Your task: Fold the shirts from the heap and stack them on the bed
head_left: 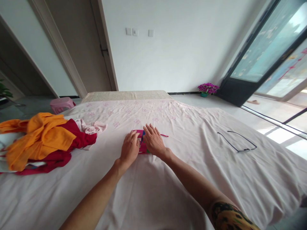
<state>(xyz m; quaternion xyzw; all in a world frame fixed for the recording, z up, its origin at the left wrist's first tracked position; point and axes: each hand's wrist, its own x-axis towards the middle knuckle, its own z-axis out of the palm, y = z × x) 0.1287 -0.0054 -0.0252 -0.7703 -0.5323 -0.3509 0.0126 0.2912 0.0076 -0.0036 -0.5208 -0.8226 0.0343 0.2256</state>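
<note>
At the centre of the frame, a small red multicoloured cloth piece [143, 148] lies on a pale sheet [144, 198], a thin red strip [164, 135] showing at its right. The right hand [153, 140] rests over its right part, fingers extended and open. The left hand [130, 146] rests at its left edge, fingers bent; whether they pinch the cloth cannot be determined. Dark-framed glasses [246, 149] lie at right of frame, arms unfolded. At left of frame, an orange garment [45, 137] is heaped over a dark red garment [82, 137]
</note>
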